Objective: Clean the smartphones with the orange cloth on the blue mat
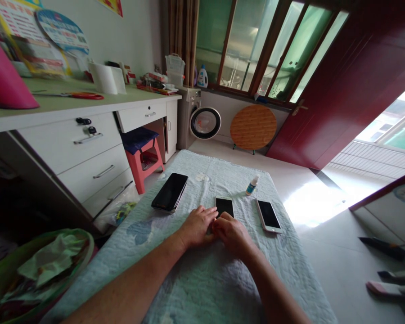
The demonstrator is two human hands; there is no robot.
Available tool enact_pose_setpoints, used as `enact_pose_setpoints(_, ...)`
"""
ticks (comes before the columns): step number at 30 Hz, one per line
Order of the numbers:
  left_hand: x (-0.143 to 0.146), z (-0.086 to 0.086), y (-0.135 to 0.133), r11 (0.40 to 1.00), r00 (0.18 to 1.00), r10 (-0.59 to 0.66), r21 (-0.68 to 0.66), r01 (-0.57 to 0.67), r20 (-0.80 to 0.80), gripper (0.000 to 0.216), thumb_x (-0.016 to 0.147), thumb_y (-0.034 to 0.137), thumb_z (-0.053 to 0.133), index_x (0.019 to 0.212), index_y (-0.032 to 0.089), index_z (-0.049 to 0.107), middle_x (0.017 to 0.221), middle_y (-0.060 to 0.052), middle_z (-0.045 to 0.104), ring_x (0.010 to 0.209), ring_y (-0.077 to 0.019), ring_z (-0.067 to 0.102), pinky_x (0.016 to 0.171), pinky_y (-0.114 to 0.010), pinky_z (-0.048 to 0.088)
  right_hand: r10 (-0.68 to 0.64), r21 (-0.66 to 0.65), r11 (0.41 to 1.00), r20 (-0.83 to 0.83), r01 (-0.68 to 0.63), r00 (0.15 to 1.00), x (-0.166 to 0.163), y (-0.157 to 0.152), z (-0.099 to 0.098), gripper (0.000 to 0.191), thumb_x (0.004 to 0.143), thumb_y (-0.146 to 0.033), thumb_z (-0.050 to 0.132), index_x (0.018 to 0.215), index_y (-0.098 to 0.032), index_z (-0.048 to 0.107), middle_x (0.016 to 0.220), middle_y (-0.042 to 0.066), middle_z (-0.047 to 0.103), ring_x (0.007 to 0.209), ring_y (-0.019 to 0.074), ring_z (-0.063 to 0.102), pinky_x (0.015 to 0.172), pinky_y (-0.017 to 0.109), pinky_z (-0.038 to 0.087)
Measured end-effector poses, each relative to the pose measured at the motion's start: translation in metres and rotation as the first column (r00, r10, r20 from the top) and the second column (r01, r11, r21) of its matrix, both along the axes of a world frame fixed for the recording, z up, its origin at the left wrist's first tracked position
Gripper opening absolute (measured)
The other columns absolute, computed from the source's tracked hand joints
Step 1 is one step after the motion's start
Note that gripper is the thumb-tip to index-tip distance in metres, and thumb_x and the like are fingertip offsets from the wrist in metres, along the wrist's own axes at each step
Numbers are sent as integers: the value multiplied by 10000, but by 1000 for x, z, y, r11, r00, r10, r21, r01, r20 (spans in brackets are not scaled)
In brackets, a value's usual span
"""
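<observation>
Daylight came through the green-tinted windows (249, 49) and the doorway beside the dark red door (324, 85), falling brightly on the pale tiled floor (310, 198). From where I stood I could see the round door of the front-loading washing machine (205, 123) hanging ajar, with a round wood-grain tabletop (253, 127) leaning near it. Before the person was a table (219, 168) covered in a pale blue quilted cloth. On it, just ahead of the two hands, a white-framed phone with a dark screen (224, 206) lay face up, its near end hidden under the fingers. The left hand (198, 225) reached in from the side, its fingers close together and stretched over the phone's near left corner. The right hand (232, 231) had its fingers curled in narrowly, tips meeting those of the left hand; whether either gripped anything small, I could not tell. A large black phone (170, 192) lay well apart on the left. Over on the right lay another white phone with a black screen (268, 216), and near it, slightly farther back, stood a small clear bottle with a white cap (252, 185).
</observation>
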State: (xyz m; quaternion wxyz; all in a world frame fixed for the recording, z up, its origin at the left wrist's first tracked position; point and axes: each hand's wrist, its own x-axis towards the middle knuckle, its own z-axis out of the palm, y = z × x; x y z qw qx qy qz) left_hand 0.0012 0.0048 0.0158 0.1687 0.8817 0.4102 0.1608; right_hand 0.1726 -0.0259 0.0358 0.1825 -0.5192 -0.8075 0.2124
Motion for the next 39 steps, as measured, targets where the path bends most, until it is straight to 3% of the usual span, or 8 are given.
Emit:
enact_pose_setpoints(11, 1, 4, 0, 1000, 1000, 11, -5, -11, -19, 665, 741, 463, 683, 1323, 168, 554, 1426, -97, 508, 1194, -326, 517, 1018, -423, 417, -116, -51, 991, 78, 120, 990, 47, 10, 5, 155, 818, -123, 535, 789, -180, 675, 840, 19, 578, 718, 112, 546, 675, 220, 366)
enact_pose_setpoints(18, 0, 1, 0, 1000, 1000, 0, -10, 0, -23, 781, 717, 605, 691, 1342, 163, 533, 1441, -107, 490, 1212, -336, 501, 1022, -437, 405, -59, -70, 995, 63, 64, 996, 33, 5, 6, 143, 804, -112, 545, 764, -182, 663, 820, 9, 563, 701, 103, 527, 650, 207, 355)
enact_pose_setpoints(24, 3, -1, -1, 1000, 1000, 23, 20, -24, 20, 676, 811, 635, 573, 1300, 168, 568, 1400, -101, 533, 1157, -317, 534, 994, -428, 424, 8, -65, 998, 26, -7, 1000, 17, 4, 1, 148, 839, -135, 545, 774, -189, 667, 831, 4, 550, 704, 96, 526, 668, 201, 369)
enact_pose_setpoints(31, 3, 0, -1, 999, 999, 35, 5, -35, -1, 688, 733, 536, 685, 1303, 168, 567, 1411, -105, 521, 1178, -344, 516, 984, -453, 432, -17, -139, 990, 27, 21, 999, 40, 2, 14, 190, 792, -106, 557, 765, -207, 715, 819, 11, 590, 699, 106, 556, 678, 213, 394)
enact_pose_setpoints(39, 4, -1, -3, 999, 998, 54, 7, -54, 12, 663, 731, 503, 678, 1303, 184, 571, 1414, -87, 523, 1168, -334, 519, 1003, -444, 418, -6, -216, 976, 66, 20, 998, 56, 4, 19, 223, 724, -66, 534, 732, -192, 717, 782, 17, 638, 704, 125, 579, 683, 224, 412)
